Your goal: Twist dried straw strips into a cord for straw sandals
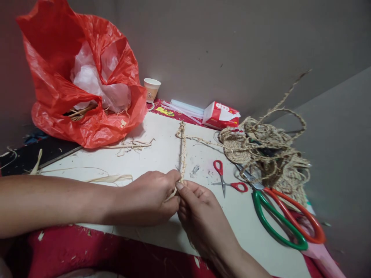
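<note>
A braided straw cord (183, 152) runs down the middle of the white board, its lower end between my hands. My left hand (158, 195) is closed with fingers pinched on the cord's end. Close against it on the right, my right hand (198, 206) pinches the same end between thumb and fingers. From near the cord's top, a strand leads right to a heap of coiled braid (284, 162). Small red-handled scissors (223, 179) lie open to the right of my hands. The strands inside my grip are mostly hidden.
Large scissors with green and red handles (278, 220) lie at the right. A red plastic bag (52, 88) stands back left, loose straw (130, 144) beside it. A paper cup (152, 89) and a red tissue pack (220, 116) sit by the wall.
</note>
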A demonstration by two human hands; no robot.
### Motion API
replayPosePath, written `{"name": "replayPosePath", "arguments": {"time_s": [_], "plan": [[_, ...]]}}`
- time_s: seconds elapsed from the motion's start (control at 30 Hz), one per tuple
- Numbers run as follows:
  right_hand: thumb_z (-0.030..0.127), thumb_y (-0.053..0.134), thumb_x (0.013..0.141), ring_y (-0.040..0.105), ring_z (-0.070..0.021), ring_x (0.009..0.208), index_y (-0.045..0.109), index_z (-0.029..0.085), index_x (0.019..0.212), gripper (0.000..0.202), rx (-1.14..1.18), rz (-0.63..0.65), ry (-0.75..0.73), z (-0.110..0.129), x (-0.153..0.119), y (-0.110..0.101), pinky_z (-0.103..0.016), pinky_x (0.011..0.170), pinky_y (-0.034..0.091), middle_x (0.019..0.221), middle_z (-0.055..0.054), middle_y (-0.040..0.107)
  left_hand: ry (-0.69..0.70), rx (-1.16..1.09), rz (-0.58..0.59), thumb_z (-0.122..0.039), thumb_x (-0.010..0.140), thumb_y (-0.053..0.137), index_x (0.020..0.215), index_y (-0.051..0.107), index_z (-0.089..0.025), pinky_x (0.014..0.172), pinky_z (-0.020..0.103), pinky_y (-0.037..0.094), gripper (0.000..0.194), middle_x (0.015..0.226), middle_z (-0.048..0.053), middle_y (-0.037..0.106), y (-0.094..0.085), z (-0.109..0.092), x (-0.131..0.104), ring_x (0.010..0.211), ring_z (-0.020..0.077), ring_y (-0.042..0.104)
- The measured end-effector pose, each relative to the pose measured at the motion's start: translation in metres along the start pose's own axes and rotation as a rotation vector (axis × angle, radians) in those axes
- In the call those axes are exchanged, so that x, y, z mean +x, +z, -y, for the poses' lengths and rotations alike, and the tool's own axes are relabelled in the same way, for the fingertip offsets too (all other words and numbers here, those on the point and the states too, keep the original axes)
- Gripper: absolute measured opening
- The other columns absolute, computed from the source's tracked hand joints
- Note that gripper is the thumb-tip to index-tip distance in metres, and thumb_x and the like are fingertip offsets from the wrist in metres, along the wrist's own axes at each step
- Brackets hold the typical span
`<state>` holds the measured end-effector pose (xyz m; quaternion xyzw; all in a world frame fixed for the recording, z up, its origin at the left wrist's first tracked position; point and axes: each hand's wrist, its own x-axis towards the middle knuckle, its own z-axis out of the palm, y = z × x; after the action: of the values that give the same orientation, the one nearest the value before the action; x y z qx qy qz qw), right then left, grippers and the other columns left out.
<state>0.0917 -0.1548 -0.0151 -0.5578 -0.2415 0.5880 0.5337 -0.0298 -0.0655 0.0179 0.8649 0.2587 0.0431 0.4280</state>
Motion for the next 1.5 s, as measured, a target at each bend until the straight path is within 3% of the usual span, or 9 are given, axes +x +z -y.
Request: {"name": "replayPosePath", "arguments": {"time_s": [0.17, 0.27, 0.37, 0.57, 0.73, 0.93, 1.23, 1.37, 1.5], "plan": [[0.038, 0.064, 0.078, 0.013, -0.0051, 0.040, 0.049, 0.018, 0.068, 0.027, 0.095, 0.033, 0.085, 0.006, 0.001, -0.003, -0.020, 0.036, 0.009, 0.043, 0.012, 0.024, 0.064, -0.027, -0.202, -0.019, 0.078, 0.043, 0.079, 0.059, -0.017, 0.062, 0.023, 0.036, 0.017, 0.074, 0.001, 0.058, -0.016, 0.006, 0.012, 0.068, 0.0128, 0.051], [0.038, 0.064, 0.078, 0.013, -0.0047, 0.040, 0.050, 0.017, 0.067, 0.028, 0.086, 0.079, 0.105, 0.009, 0.002, -0.005, -0.019, 0.036, 0.010, 0.044, 0.012, 0.025, 0.005, -0.308, -0.029, -0.021, 0.079, 0.040, 0.085, 0.057, -0.015, 0.058, 0.022, 0.038, 0.019, 0.069, 0.000, 0.056, -0.008, 0.015, 0.019, 0.063, 0.0119, 0.050], [0.038, 0.064, 0.078, 0.014, -0.0046, 0.040, 0.046, 0.018, 0.062, 0.032, 0.049, 0.121, 0.129, 0.011, 0.004, -0.009, -0.019, 0.037, 0.010, 0.044, 0.011, 0.026, -0.041, -0.407, 0.105, -0.021, 0.079, 0.038, 0.070, 0.052, -0.016, 0.052, 0.022, 0.036, 0.017, 0.060, -0.002, 0.049, 0.002, 0.020, 0.022, 0.054, 0.0100, 0.044], [0.041, 0.057, 0.084, 0.016, -0.0058, 0.041, 0.055, 0.016, 0.071, 0.028, -0.125, 0.225, 0.160, 0.011, 0.011, -0.026, -0.020, 0.038, 0.013, 0.046, 0.010, 0.029, -0.016, -0.238, 0.155, -0.018, 0.079, 0.037, 0.068, 0.058, -0.017, 0.056, 0.022, 0.037, 0.024, 0.063, -0.002, 0.057, -0.004, 0.018, 0.024, 0.057, 0.0103, 0.050], [0.036, 0.052, 0.087, 0.044, -0.0111, 0.062, 0.057, 0.016, 0.071, 0.026, -0.442, 0.265, -0.011, 0.021, 0.013, -0.033, -0.023, 0.060, 0.037, 0.064, 0.001, 0.049, 0.043, -0.079, 0.189, -0.017, 0.082, 0.038, 0.074, 0.064, -0.017, 0.063, 0.022, 0.037, 0.027, 0.070, 0.000, 0.062, -0.012, 0.013, 0.025, 0.065, 0.0111, 0.053], [0.035, 0.038, 0.092, 0.046, -0.0148, 0.066, 0.053, 0.017, 0.073, 0.029, -0.806, 0.220, -0.170, 0.025, 0.008, -0.026, -0.026, 0.062, 0.037, 0.069, -0.001, 0.052, -0.037, -0.300, 0.222, -0.025, 0.083, 0.040, 0.074, 0.059, -0.015, 0.059, 0.021, 0.037, 0.024, 0.070, 0.000, 0.058, -0.004, 0.021, 0.028, 0.062, 0.0102, 0.049], [0.033, 0.035, 0.092, 0.045, -0.0145, 0.057, 0.050, 0.019, 0.070, 0.030, -1.211, 0.125, -0.236, 0.031, -0.001, -0.031, -0.025, 0.055, 0.032, 0.062, -0.001, 0.054, -0.092, -0.480, 0.231, -0.025, 0.082, 0.044, 0.062, 0.042, -0.017, 0.042, 0.020, 0.020, 0.021, 0.050, -0.008, 0.030, 0.000, 0.021, 0.026, 0.045, 0.0058, 0.024], [0.033, 0.037, 0.091, 0.041, -0.0127, 0.054, 0.042, 0.020, 0.062, 0.032, -1.106, 0.117, -0.216, 0.033, -0.005, -0.027, -0.024, 0.052, 0.031, 0.056, 0.002, 0.047, -0.099, -0.465, 0.182, -0.020, 0.078, 0.046, 0.060, 0.043, -0.017, 0.043, 0.020, 0.020, 0.019, 0.049, -0.008, 0.032, 0.000, 0.016, 0.025, 0.046, 0.0059, 0.027], [0.033, 0.035, 0.091, 0.043, -0.0114, 0.052, 0.046, 0.019, 0.063, 0.033, -0.931, 0.057, -0.194, 0.017, -0.006, -0.017, -0.021, 0.050, 0.032, 0.055, 0.002, 0.048, -0.118, -0.647, 0.194, -0.015, 0.076, 0.043, 0.058, 0.046, -0.015, 0.043, 0.020, 0.021, 0.019, 0.048, -0.007, 0.038, 0.002, 0.012, 0.024, 0.043, 0.0047, 0.027]]}}
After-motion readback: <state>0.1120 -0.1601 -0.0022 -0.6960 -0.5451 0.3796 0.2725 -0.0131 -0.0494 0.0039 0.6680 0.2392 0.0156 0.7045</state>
